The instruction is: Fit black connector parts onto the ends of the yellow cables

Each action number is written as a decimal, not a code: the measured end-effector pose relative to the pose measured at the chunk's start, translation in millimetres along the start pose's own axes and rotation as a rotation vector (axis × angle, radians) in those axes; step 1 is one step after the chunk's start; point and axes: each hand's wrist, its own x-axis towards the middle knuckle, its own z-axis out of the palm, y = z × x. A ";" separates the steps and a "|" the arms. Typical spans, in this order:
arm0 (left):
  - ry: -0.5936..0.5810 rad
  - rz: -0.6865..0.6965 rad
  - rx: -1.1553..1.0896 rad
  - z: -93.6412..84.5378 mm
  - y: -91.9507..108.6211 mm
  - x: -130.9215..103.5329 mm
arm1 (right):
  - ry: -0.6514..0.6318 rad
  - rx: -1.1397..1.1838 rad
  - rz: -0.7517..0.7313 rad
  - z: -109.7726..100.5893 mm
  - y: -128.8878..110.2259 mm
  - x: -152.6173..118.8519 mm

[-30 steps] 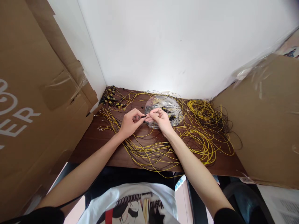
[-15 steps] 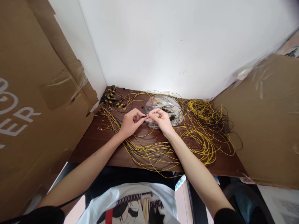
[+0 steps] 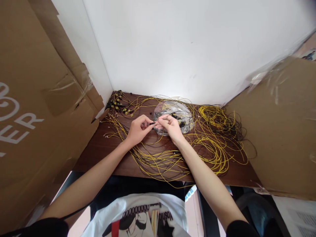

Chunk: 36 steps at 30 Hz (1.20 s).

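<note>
My left hand (image 3: 138, 130) pinches a small black cylindrical connector part (image 3: 152, 123) between thumb and fingertips. Close beside it, my right hand (image 3: 170, 126) is closed in a pinch on a thin wire (image 3: 164, 118) that runs toward the black part. Whether the wire's end is inside the part is too small to tell. Under and behind my right hand lies a clear plastic bag (image 3: 174, 107) with black pieces in it. Yellow and black wires (image 3: 158, 158) spread over the table below both hands.
Black connectors with yellow bits (image 3: 118, 103) are heaped at the table's (image 3: 106, 154) back left. A coil of yellow and black wire (image 3: 214, 118) lies at the right. Cardboard panels (image 3: 49, 98) stand on both sides, and a white wall (image 3: 182, 49) closes the back.
My right hand's thumb and fingertips have shifted very slightly to the right. The left hand keeps its hold on the black part, and all else looks the same.
</note>
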 end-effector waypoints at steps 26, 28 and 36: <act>0.006 0.001 0.014 1.0 -1.2 -0.5 | -0.030 -0.043 0.008 -0.2 0.5 -0.6; 0.009 -0.001 0.011 0.9 -0.9 -0.4 | -0.024 -0.025 0.005 -0.3 0.7 -0.5; -0.005 0.000 0.009 1.6 -0.4 -0.4 | -0.041 -0.086 -0.001 0.5 -1.5 -2.4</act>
